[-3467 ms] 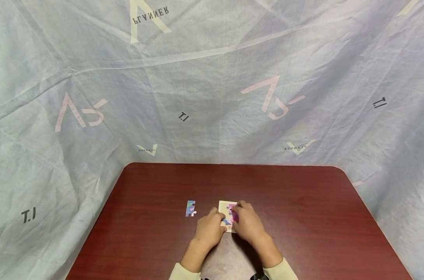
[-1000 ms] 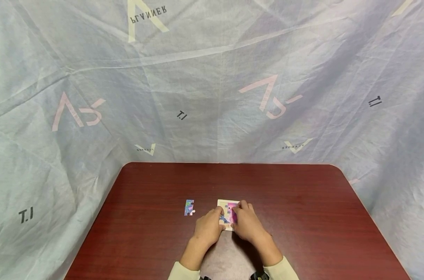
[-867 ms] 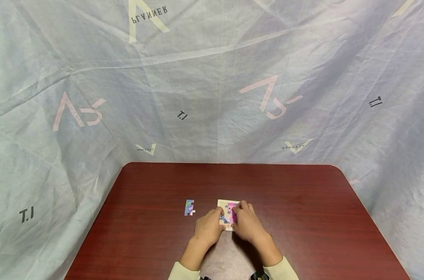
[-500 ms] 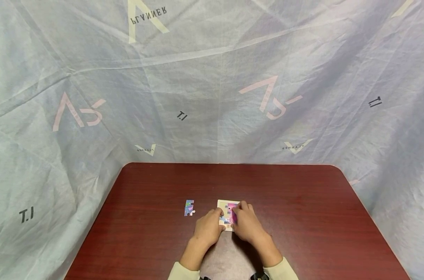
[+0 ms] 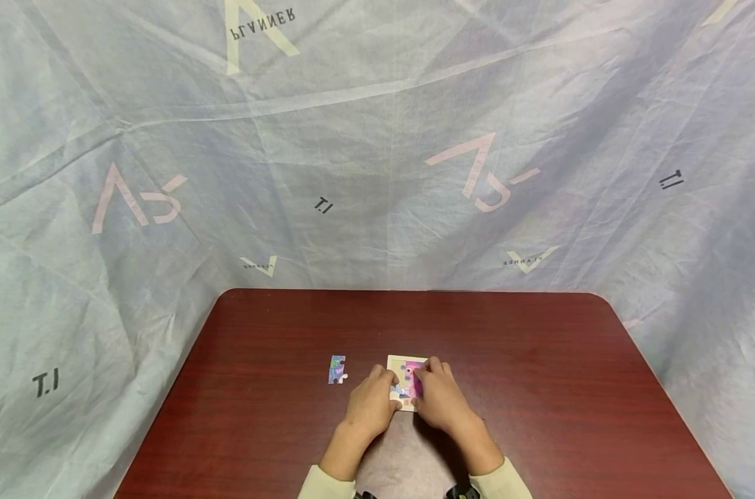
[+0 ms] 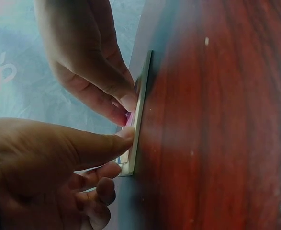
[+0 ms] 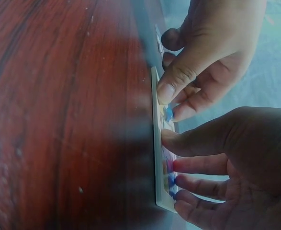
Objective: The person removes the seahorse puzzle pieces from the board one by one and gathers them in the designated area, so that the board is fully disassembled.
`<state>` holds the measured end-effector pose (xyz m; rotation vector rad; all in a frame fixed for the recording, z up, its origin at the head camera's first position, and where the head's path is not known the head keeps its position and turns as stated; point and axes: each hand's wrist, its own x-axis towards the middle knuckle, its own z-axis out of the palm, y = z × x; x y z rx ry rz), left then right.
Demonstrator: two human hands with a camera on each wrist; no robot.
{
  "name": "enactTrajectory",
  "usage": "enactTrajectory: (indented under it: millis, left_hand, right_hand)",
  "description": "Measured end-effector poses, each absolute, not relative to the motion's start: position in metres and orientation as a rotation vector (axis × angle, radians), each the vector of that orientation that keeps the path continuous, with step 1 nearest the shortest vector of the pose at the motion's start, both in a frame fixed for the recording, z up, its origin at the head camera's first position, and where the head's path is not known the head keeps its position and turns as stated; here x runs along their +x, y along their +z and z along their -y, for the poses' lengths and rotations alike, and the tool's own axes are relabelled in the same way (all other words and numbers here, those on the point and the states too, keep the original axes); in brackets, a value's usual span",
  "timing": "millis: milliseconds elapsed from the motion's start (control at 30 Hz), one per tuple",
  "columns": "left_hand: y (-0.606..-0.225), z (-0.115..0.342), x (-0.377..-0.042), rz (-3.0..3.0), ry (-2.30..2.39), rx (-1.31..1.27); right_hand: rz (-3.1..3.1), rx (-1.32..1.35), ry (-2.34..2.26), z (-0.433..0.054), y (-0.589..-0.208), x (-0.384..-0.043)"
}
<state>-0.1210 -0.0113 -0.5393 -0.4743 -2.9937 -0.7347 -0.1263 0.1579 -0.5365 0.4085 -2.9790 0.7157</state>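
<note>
A small puzzle board (image 5: 397, 358) with a pale rim lies on the table before me, pink puzzle pieces (image 5: 410, 375) filling its right part. My left hand (image 5: 369, 402) works at the board's near left corner. Its thumb and index finger pinch a blue puzzle piece (image 7: 169, 114), mostly hidden under the fingertips. On the other side, my right hand (image 5: 442, 398) rests on the board. Its thumb touches the near rim, while its spread fingers (image 7: 202, 165) press on the pieces. The board's upper left shows a bare pale recess.
Left of the board, blue and purple jigsaw pieces (image 5: 337, 370) lie together on the table. The dark red wooden table (image 5: 508, 333) has rounded far corners. Grey printed cloth (image 5: 377, 173) hangs behind it and along both sides.
The blue piece at the board's lower left has shifted and turned slightly under my left fingers. My right hand stays in place, as do the loose pieces.
</note>
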Motion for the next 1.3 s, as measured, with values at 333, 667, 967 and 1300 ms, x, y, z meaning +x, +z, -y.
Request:
enactTrajectory:
  millis: [333, 667, 967, 1300]
  left_hand:
    - [-0.538, 0.010, -0.120, 2.974, -0.741, -0.493]
    - [-0.543, 0.010, -0.119, 2.926, -0.723, -0.494]
    - [-0.547, 0.013, -0.118, 2.884, -0.691, -0.521]
    - [-0.549, 0.019, -0.119, 2.878, -0.787, -0.529]
  right_hand:
    - [2.991, 0.404, 0.713, -0.158, -0.536, -0.127]
    - [2.989, 0.394, 0.728, -0.158, -0.535, -0.125]
    - [2.984, 0.390, 0.732, -0.158, -0.537, -0.126]
    - [3.008, 0.384, 0.746, -0.158, -0.537, -0.124]
